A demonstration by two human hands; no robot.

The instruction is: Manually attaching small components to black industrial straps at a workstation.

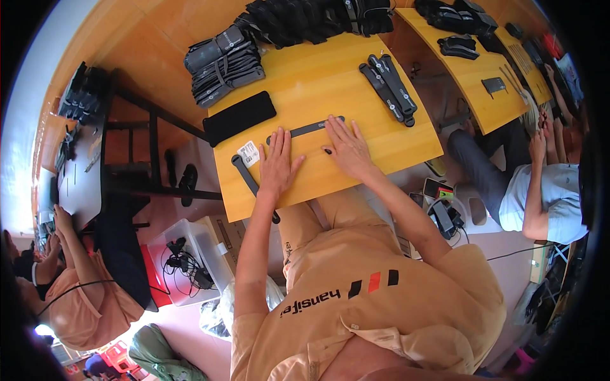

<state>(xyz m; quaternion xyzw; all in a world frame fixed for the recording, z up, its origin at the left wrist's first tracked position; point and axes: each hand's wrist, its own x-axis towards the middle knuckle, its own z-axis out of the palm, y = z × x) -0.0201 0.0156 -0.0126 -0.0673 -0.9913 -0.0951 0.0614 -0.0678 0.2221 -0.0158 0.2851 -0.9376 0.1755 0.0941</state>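
Observation:
A narrow dark grey strap [306, 130] lies stretched sideways across the yellow table [318, 82]. My left hand [277, 164] rests flat over its left end, fingers straight out. At the other end my right hand [348, 151] presses flat with its fingers extended and slightly spread. A small black piece [327, 150] shows by my right thumb; its kind cannot be made out. A second dark strap [244, 173] runs beside my left wrist, passes under the forearm and hangs over the near table edge. Close to it lies a white printed label sheet [248, 153].
A black cloth-like pad [240, 119] lies at the table's left. Behind it is a bundled stack of dark straps [225, 66], with more black bundles [305, 22] along the back. Several straps [387, 89] lie at the right. People sit at tables on both sides.

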